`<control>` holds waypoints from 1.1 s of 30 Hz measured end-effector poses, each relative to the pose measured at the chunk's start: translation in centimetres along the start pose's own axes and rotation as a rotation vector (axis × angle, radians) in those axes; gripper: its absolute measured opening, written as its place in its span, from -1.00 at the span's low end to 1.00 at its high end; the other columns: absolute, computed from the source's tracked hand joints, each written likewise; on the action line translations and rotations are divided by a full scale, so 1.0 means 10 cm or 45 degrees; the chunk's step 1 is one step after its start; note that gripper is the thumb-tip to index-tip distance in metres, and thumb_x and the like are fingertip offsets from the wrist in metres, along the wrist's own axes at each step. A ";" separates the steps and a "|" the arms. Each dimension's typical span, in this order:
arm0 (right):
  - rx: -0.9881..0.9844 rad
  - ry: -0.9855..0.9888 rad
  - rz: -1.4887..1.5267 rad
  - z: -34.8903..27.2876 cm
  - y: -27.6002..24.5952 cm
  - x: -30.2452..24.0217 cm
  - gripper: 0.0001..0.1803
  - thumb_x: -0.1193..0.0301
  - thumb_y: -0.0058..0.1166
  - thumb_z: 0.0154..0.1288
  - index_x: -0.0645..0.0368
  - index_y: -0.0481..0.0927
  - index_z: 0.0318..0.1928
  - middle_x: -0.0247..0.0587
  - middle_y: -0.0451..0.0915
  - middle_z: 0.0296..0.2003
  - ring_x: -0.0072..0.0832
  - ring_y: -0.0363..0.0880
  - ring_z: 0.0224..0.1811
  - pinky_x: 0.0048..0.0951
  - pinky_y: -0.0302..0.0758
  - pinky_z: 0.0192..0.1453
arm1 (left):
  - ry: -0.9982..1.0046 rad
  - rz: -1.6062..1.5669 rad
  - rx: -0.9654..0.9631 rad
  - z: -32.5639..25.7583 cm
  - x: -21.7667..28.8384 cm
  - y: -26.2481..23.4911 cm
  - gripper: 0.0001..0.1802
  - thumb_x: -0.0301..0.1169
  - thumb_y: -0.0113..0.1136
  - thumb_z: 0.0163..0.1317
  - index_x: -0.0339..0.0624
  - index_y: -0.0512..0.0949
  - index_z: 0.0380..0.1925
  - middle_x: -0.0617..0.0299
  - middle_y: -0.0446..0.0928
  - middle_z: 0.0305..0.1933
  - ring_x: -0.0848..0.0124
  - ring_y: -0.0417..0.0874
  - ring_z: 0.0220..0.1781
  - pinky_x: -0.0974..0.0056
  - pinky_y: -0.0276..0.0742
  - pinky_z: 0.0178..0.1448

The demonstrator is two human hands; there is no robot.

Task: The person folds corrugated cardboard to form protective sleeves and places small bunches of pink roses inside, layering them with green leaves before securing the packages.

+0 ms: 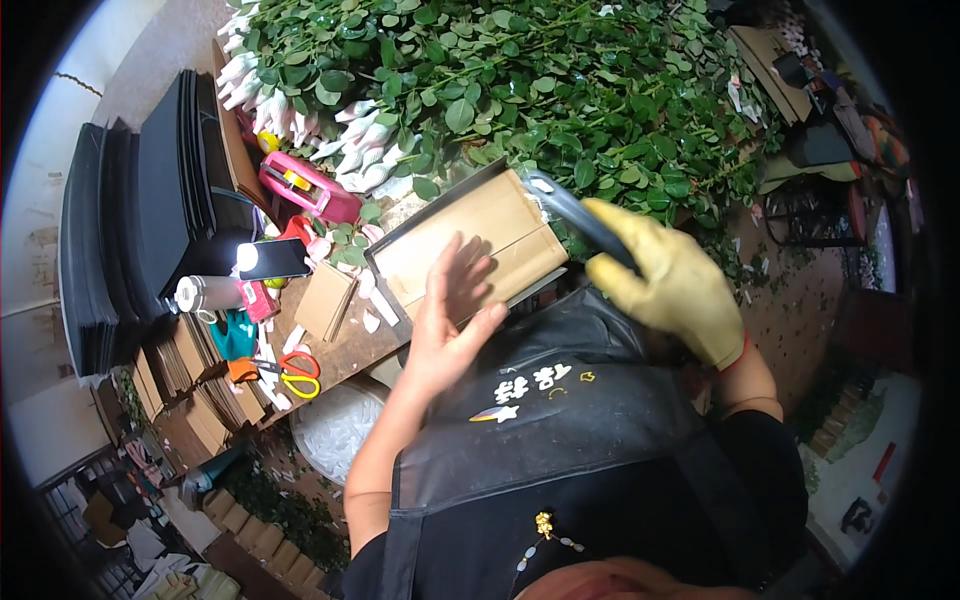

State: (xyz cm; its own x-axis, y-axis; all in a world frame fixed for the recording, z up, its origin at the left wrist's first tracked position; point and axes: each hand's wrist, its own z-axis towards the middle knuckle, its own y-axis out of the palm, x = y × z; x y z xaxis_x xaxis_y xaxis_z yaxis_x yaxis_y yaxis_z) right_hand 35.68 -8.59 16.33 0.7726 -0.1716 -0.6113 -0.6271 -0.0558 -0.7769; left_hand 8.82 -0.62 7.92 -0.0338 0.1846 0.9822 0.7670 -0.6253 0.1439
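Two hands: left hand [452,318] flat on cardboard sheet [480,243], gloved right hand [668,283] gripping tool [580,215].

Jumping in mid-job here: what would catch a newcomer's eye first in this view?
The yellow-gloved right hand at centre right, gripping a dark handle. Beside it the bare left hand lies flat on a brown cardboard sheet. Behind them, a big heap of green leafy stems with white buds fills the top.

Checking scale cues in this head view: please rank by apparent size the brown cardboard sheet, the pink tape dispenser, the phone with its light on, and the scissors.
1. brown cardboard sheet, clearly largest.
2. pink tape dispenser.
3. phone and scissors: these look about alike, so I leave them unranked; fisheye bending adds doubt.
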 end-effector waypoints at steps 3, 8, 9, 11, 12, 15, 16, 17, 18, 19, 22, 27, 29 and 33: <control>-0.322 -0.186 0.734 0.17 0.12 -0.37 -0.31 0.33 0.21 0.48 0.24 0.33 0.53 0.07 0.56 0.32 -0.23 0.65 0.25 -0.21 0.56 0.35 | 0.069 -0.471 0.106 -0.14 -0.19 0.08 0.02 -0.23 0.38 0.39 -0.12 -0.09 0.63 -0.08 0.28 0.51 0.07 0.44 0.45 0.00 0.43 0.47; 0.280 -0.328 1.018 0.69 1.03 0.21 -0.46 0.48 0.08 0.60 0.18 0.36 0.50 -0.06 0.63 0.24 -0.36 0.65 0.24 -0.35 0.59 0.32 | 0.082 -0.714 0.802 -0.26 0.11 -0.07 -0.65 -0.33 0.16 0.44 -0.36 0.47 0.07 0.17 0.54 -0.27 0.34 0.60 -0.16 0.22 0.60 -0.02; 0.344 -0.220 1.039 0.73 1.04 0.40 -0.46 0.47 0.08 0.60 0.18 0.36 0.51 -0.06 0.64 0.23 -0.37 0.64 0.24 -0.37 0.59 0.31 | 0.014 -0.572 0.856 -0.34 -0.07 -0.35 -0.69 -0.32 0.20 0.44 -0.28 0.45 0.04 0.18 0.52 -0.27 0.38 0.59 -0.17 0.25 0.58 -0.04; 0.315 0.101 0.611 0.76 0.89 0.78 -0.46 0.49 0.05 0.60 0.18 0.35 0.51 -0.04 0.59 0.30 -0.38 0.62 0.28 -0.38 0.57 0.33 | -0.228 0.160 1.170 -0.35 -0.26 -0.66 -0.51 -0.31 0.30 0.39 -0.28 0.43 0.22 0.09 0.60 -0.16 0.38 0.58 -0.19 0.23 0.59 -0.01; 0.348 0.154 0.681 0.73 0.84 0.82 -0.46 0.50 0.03 0.60 0.18 0.35 0.52 -0.03 0.58 0.33 -0.38 0.62 0.29 -0.39 0.56 0.33 | -0.051 0.575 1.175 -0.36 -0.66 -0.94 -0.39 -0.31 0.35 0.34 -0.29 0.39 0.32 0.01 0.62 -0.06 0.30 0.63 -0.14 0.19 0.59 0.07; 0.427 0.060 0.921 0.62 0.70 0.51 -0.48 0.51 -0.02 0.62 0.28 0.36 0.51 0.00 0.61 0.28 -0.45 0.66 0.18 -0.46 0.58 0.26 | -0.297 0.967 1.034 -0.34 -1.26 -1.27 -0.10 -0.28 0.47 0.23 -0.24 0.27 0.52 -0.26 0.50 0.33 -0.13 0.59 0.32 0.03 0.49 0.41; 0.385 0.063 0.897 0.55 0.59 0.26 -0.51 0.51 -0.04 0.63 0.30 0.39 0.49 0.01 0.62 0.26 -0.46 0.66 0.16 -0.46 0.59 0.23 | -0.262 1.040 1.015 -0.31 -1.37 -1.32 -0.12 -0.27 0.47 0.23 -0.25 0.30 0.50 -0.26 0.49 0.34 -0.14 0.58 0.31 0.00 0.49 0.40; 0.352 0.068 0.871 0.49 0.49 0.07 -0.53 0.51 -0.05 0.64 0.31 0.42 0.47 0.02 0.63 0.24 -0.47 0.67 0.15 -0.47 0.60 0.21 | -0.224 1.112 0.988 -0.23 -1.42 -1.34 -0.14 -0.25 0.48 0.23 -0.25 0.33 0.48 -0.25 0.47 0.34 -0.14 0.58 0.30 -0.03 0.50 0.38; 0.286 0.074 0.897 0.44 0.41 -0.03 -0.58 0.53 -0.10 0.65 0.31 0.48 0.42 0.01 0.68 0.16 -0.46 0.70 0.08 -0.47 0.61 0.16 | -0.211 1.087 1.077 -0.07 -1.24 -1.29 -0.25 -0.26 0.46 0.26 -0.25 0.41 0.41 -0.21 0.52 0.20 -0.07 0.62 0.18 0.00 0.53 0.31; 0.246 0.059 0.979 0.42 0.42 -0.05 -0.60 0.53 -0.14 0.65 0.32 0.51 0.38 0.00 0.72 0.07 -0.45 0.73 0.00 -0.45 0.64 0.12 | 0.002 0.924 1.200 0.09 -1.24 -1.41 -0.38 -0.27 0.42 0.32 -0.27 0.49 0.31 -0.15 0.52 0.06 0.00 0.63 0.09 0.03 0.53 0.25; 0.100 0.022 1.053 0.40 0.50 0.04 -0.62 0.53 -0.12 0.65 0.33 0.54 0.34 0.00 0.75 -0.05 -0.44 0.74 -0.08 -0.44 0.67 0.05 | 0.170 0.885 1.357 0.69 -0.95 -1.81 -0.55 -0.18 0.34 0.39 -0.33 0.64 0.08 -0.06 0.56 -0.09 0.08 0.65 -0.02 0.08 0.55 0.13; -0.002 0.080 1.108 0.45 0.55 -0.15 -0.63 0.54 -0.05 0.63 0.33 0.56 0.33 -0.11 0.74 -0.02 -0.51 0.71 -0.06 -0.46 0.64 0.10 | -0.334 0.612 1.169 1.35 -0.76 -2.40 -0.49 -0.06 0.24 0.43 -0.41 0.72 -0.33 -0.03 0.71 -0.42 0.18 0.74 -0.31 0.10 0.58 -0.07; 0.043 -0.028 1.011 0.44 0.55 -0.15 -0.64 0.55 -0.05 0.62 0.35 0.57 0.31 -0.08 0.75 -0.04 -0.49 0.73 -0.06 -0.45 0.66 0.10 | -0.084 0.513 1.133 1.35 -0.70 -2.41 -0.53 -0.09 0.18 0.52 -0.30 0.67 -0.39 0.32 0.58 -0.53 0.48 0.52 -0.50 0.28 0.42 -0.36; 0.098 -0.061 0.961 0.42 0.50 -0.02 -0.64 0.57 -0.05 0.60 0.36 0.58 0.30 -0.04 0.77 -0.06 -0.46 0.75 -0.08 -0.45 0.68 0.07 | -0.158 0.490 0.975 1.09 -0.74 -2.23 -0.54 -0.13 0.08 0.59 -0.17 0.60 -0.47 0.37 0.52 -0.58 0.53 0.48 -0.54 0.33 0.40 -0.41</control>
State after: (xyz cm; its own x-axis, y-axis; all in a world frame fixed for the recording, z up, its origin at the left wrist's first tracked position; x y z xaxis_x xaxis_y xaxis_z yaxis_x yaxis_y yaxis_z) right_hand 32.84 -4.71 11.93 0.1415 -0.0927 -0.9856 -0.9798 0.1291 -0.1528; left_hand -1.06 20.23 -3.89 0.3527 0.1741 0.9194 0.9327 0.0133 -0.3604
